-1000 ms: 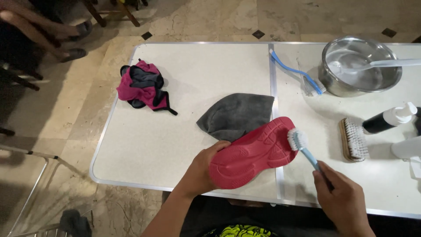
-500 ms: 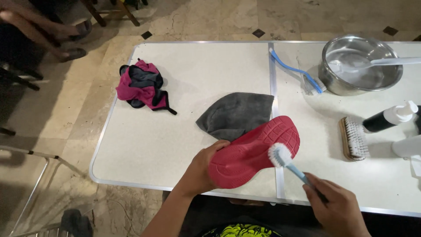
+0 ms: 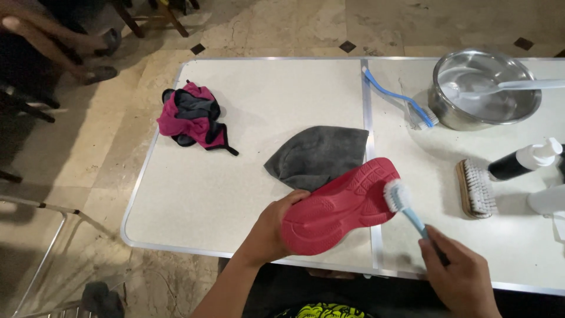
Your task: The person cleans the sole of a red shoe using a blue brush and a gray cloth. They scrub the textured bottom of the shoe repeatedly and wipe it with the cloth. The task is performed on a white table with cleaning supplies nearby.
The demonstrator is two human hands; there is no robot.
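Observation:
My left hand (image 3: 272,227) grips the heel end of a red shoe (image 3: 338,205), held sole up over the near edge of the white table (image 3: 235,194). My right hand (image 3: 460,277) holds a light blue brush (image 3: 404,203) by its handle. Its white bristle head rests against the sole near the toe. A grey cloth (image 3: 318,154) lies on the table just behind the shoe.
A pink and black shoe (image 3: 193,121) lies at the left. At the right are a steel bowl (image 3: 484,94) with a utensil in it, another blue brush (image 3: 400,100), a wooden scrub brush (image 3: 475,188) and a black pump bottle (image 3: 521,162). A seated person's legs (image 3: 53,35) are at far left.
The brush head has slid back and forth along the sole's toe end, down toward me and then up again. The shoe shifted only slightly in my left hand.

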